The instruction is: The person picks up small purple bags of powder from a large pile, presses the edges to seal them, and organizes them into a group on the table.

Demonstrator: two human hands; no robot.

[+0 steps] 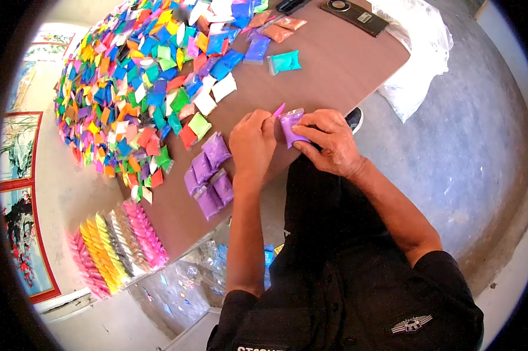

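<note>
My right hand [332, 141] pinches a small clear packet of purple clay-like material [290, 127] between thumb and fingers, just past the table's near edge. Close beside it, my left hand [251, 143] is closed, and the thin tip of a pink plastic tool [280, 109] sticks out from its fingers toward the packet. The rest of that tool is hidden in the hand. Left of my left hand, several purple packets [216, 150] lie grouped in rows on the brown table [322, 70].
A large heap of multicoloured packets [153, 76] covers the table's far left. Rows of pink, yellow and white packets [115, 245] line the left end. A turquoise packet [284, 62] lies farther back. A phone [356, 16] and a white plastic bag [419, 64] are at the right.
</note>
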